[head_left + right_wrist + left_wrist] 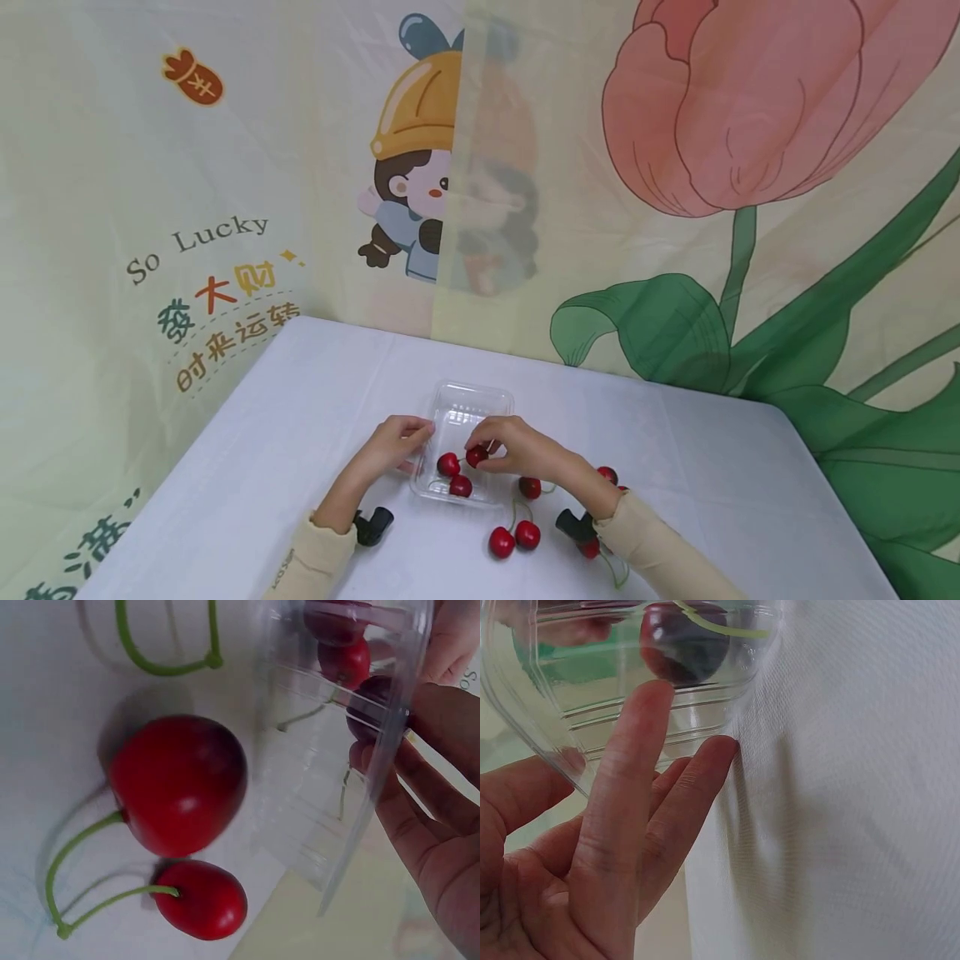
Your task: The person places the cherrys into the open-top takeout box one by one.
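A clear plastic box (459,423) stands on the white table. My left hand (392,443) grips its left rim, the thumb at the edge and the fingers (622,780) against the outer wall. Reaching in over the opposite side, my right hand (525,446) pinches a dark red cherry (476,456) between thumb and fingertips. That cherry (369,709) shows through the clear wall in the right wrist view. Close by it in the box are a cherry (447,465) and, nearer the front, another cherry (461,486). Green stems show inside.
In front of the box's right corner lies a stemmed cherry pair (502,542). A cherry (529,487) sits beside the box, and several more, including one cherry (607,475), lie partly hidden by my right forearm. A printed curtain (510,325) hangs behind the table.
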Tool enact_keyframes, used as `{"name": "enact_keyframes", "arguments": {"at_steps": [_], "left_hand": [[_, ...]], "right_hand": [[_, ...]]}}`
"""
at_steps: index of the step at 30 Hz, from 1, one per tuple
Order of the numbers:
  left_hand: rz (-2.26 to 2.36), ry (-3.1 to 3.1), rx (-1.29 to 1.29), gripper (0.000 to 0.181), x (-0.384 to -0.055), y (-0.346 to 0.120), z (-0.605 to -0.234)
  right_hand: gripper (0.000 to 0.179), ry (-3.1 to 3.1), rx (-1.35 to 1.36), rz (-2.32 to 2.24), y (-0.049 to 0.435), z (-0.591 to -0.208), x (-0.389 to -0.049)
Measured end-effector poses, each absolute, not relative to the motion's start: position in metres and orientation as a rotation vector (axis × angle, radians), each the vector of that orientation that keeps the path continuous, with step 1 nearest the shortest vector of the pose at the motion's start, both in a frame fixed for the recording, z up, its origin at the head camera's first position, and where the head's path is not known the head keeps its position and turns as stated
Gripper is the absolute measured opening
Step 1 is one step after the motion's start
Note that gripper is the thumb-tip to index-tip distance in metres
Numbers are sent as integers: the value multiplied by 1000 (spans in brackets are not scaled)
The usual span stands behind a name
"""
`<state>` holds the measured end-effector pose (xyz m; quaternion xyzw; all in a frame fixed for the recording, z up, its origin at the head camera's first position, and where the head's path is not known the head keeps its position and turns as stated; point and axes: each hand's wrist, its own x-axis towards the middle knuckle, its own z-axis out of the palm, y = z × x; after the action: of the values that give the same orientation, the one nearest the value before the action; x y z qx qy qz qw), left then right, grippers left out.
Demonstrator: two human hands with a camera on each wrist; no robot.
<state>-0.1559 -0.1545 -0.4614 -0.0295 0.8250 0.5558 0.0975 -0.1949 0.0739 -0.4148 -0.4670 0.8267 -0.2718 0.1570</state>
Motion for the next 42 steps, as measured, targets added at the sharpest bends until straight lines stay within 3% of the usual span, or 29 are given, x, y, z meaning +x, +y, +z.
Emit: {"name": "enact_keyframes", "arguments": {"at_steps": [42], "left_hand": [[1659,2439,-88,34,-155,-155,-463]], "right_hand": [[22,2364,-1275,-738,66,-428,-194]]}}
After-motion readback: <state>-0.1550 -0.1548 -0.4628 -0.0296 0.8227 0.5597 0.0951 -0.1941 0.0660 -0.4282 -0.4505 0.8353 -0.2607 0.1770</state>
